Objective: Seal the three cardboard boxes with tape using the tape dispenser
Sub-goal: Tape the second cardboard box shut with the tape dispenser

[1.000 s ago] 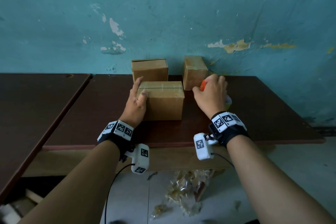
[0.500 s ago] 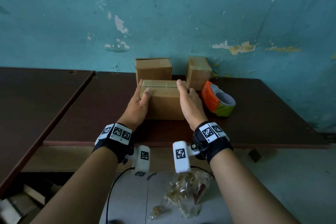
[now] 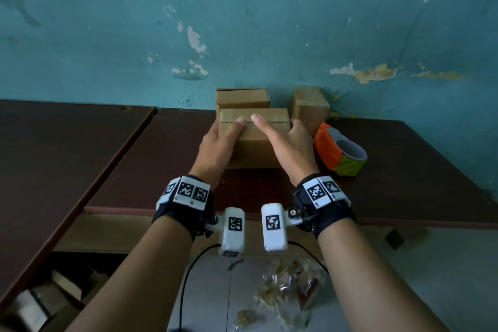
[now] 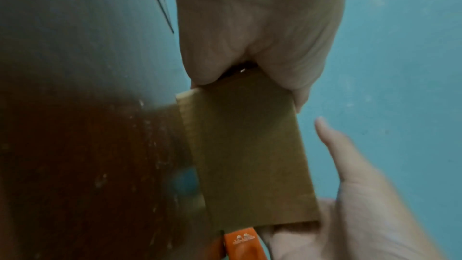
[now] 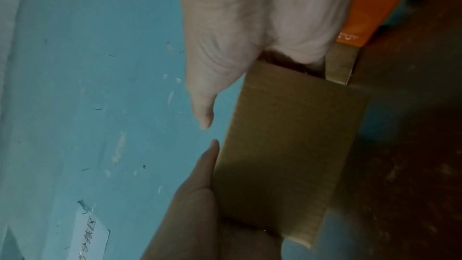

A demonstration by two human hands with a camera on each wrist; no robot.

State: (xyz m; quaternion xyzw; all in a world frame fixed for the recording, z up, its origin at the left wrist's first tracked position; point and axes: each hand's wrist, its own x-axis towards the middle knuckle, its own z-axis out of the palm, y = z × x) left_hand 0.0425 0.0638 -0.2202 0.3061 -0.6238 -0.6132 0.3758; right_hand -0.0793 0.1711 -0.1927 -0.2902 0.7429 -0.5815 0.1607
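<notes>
Three brown cardboard boxes stand on the dark table (image 3: 151, 170). My left hand (image 3: 221, 140) grips the near box (image 3: 253, 143) at its left end, thumb lying on the top by the seam. My right hand (image 3: 285, 140) holds the right end, fingers curled round the far corner and thumb stretched just above the top. In the wrist views the near box (image 4: 245, 155) (image 5: 287, 155) sits between both palms. The back left box (image 3: 242, 98) and the back right box (image 3: 310, 108) stand against the wall. The orange tape dispenser (image 3: 339, 152) lies free to the right.
The teal wall (image 3: 269, 35) rises directly behind the boxes. A second dark table (image 3: 54, 148) adjoins on the left. Crumpled clear plastic (image 3: 283, 286) lies on the floor below the table's front edge, and boxes sit under the left table (image 3: 54, 294).
My right hand let go of the tape dispenser and moved left onto the near box's right end. Both thumbs then slid up onto its top.
</notes>
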